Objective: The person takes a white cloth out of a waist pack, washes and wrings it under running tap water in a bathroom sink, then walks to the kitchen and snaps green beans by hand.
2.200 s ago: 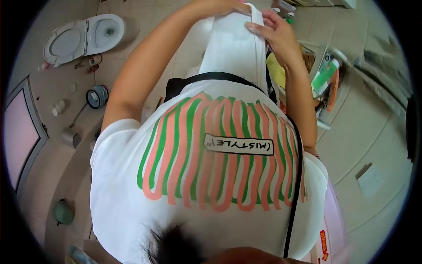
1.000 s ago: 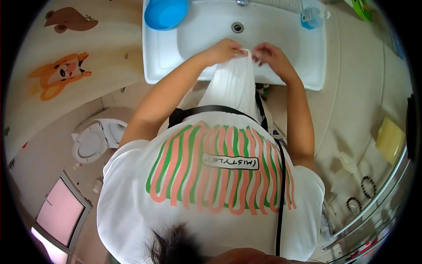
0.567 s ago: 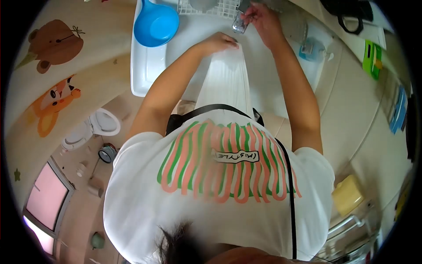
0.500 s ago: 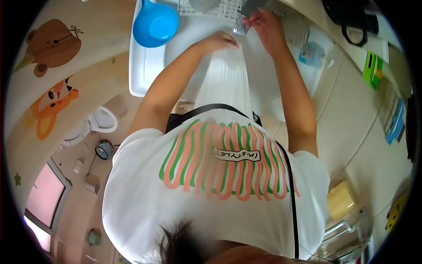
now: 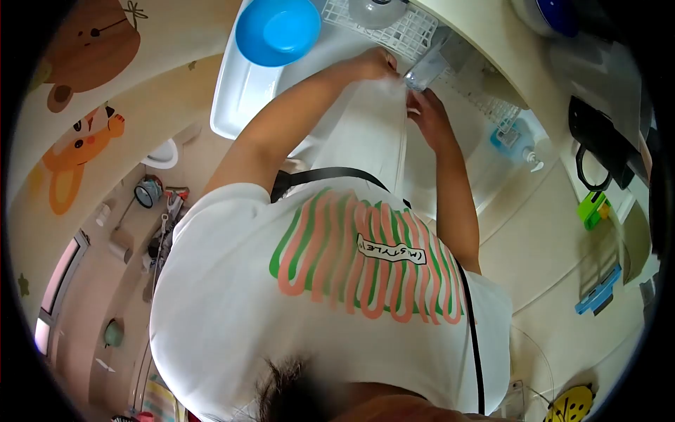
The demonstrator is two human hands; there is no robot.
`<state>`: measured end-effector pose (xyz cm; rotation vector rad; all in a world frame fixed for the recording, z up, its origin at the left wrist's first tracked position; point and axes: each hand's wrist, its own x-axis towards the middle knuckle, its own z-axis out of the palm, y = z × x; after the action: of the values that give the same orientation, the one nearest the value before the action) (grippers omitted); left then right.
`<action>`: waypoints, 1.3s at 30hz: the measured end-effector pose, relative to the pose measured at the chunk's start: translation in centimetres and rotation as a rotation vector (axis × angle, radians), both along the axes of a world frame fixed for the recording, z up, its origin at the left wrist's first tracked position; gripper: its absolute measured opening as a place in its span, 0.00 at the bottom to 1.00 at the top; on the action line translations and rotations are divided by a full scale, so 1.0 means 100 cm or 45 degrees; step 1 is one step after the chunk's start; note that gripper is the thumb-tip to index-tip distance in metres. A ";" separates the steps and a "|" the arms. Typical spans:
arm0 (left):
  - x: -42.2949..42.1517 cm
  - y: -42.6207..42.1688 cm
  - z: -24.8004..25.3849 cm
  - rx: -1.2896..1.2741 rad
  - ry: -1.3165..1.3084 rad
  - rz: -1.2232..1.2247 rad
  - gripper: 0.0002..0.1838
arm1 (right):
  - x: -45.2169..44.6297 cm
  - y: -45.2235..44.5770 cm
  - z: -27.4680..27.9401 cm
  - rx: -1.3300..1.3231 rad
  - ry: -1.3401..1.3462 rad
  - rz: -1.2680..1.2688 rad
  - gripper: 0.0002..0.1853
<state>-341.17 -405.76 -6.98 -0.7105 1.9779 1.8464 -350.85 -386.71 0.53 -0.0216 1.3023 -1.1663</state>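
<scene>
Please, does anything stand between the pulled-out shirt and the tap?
Nothing visible stands between the shirt and the tap. The pulled edge is beside the tap's end; whether they touch is too blurred. The left hand holds that edge; the right hand is near the tap's end.

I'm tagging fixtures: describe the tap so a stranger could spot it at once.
Find the white sink at the top. Next to the right hand is the tap: shiny silver, while the bowl and bottle on either side are blue.
</scene>
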 end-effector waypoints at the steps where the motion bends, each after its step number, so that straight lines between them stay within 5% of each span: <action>1: 0.000 -0.001 -0.005 -0.014 0.003 0.006 0.09 | 0.006 -0.008 -0.007 0.047 0.019 -0.124 0.12; 2: 0.000 -0.003 -0.013 -0.034 0.007 0.017 0.10 | 0.007 -0.008 -0.027 0.017 -0.091 -0.102 0.19; 9: 0.017 -0.012 -0.030 0.012 0.030 0.084 0.10 | 0.020 -0.032 -0.087 0.164 0.083 -0.041 0.17; 14: 0.033 -0.011 -0.068 -0.011 0.147 -0.017 0.10 | 0.011 -0.038 -0.055 0.402 0.381 0.392 0.17; 20: 0.024 -0.012 -0.041 0.167 0.209 0.041 0.11 | -0.004 -0.033 -0.080 0.143 0.194 0.255 0.17; 27: 0.009 -0.005 -0.040 0.345 -0.019 -0.044 0.10 | -0.020 -0.026 -0.065 0.400 0.267 0.559 0.11; 34: 0.006 -0.006 -0.032 0.301 0.109 0.007 0.09 | -0.008 -0.030 -0.083 0.393 0.204 0.292 0.12; 39: 0.012 -0.014 -0.049 0.257 0.135 0.102 0.08 | -0.010 -0.036 -0.065 0.414 0.365 0.718 0.16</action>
<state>-339.98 -407.13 -11.84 -0.6521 1.8138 2.1351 -351.89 -390.28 -5.97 -0.3075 1.5919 -0.4750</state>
